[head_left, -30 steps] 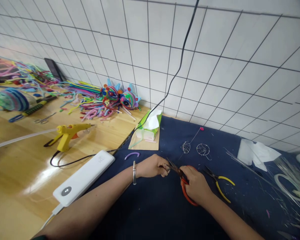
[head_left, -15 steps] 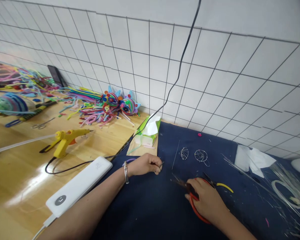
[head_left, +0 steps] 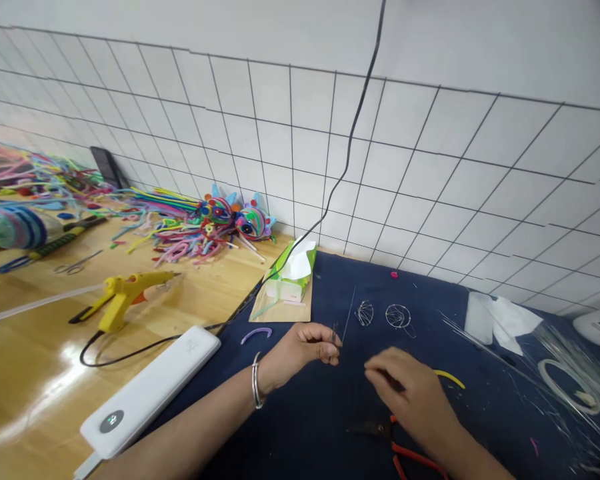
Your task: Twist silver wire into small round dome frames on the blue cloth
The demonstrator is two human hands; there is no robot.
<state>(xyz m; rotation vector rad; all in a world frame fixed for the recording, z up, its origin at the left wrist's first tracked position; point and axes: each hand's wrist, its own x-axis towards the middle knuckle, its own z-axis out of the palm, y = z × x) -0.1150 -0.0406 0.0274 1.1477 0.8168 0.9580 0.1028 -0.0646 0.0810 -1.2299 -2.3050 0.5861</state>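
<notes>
Short dark wire pieces stick up from the pinched fingertips of my left hand [head_left: 313, 350], which has a silver bracelet at the wrist. A thin straight wire [head_left: 349, 315] stands out just beyond those fingertips. My right hand [head_left: 405, 387] hovers over the dark blue cloth [head_left: 280, 433] with thumb and fingers curled close; whether anything fine is between them cannot be made out. Below it lie red-handled pliers [head_left: 380, 430], not held. Two small round wire shapes, one [head_left: 365, 313] beside the other [head_left: 398, 317], rest on the cloth farther back.
At left are a yellow glue gun [head_left: 125, 297], a white power bank [head_left: 153, 390], scissors [head_left: 75, 265] and colourful pipe cleaners [head_left: 190, 233]. A tissue pack [head_left: 293, 270] sits behind my left hand. Clear strips [head_left: 570, 373] and yellow-handled pliers [head_left: 450, 378] are at right.
My right hand has let go of the red-handled pliers, which now lie nearer the front edge. My left hand has shifted slightly right, and the purple curved piece behind it shows more fully.
</notes>
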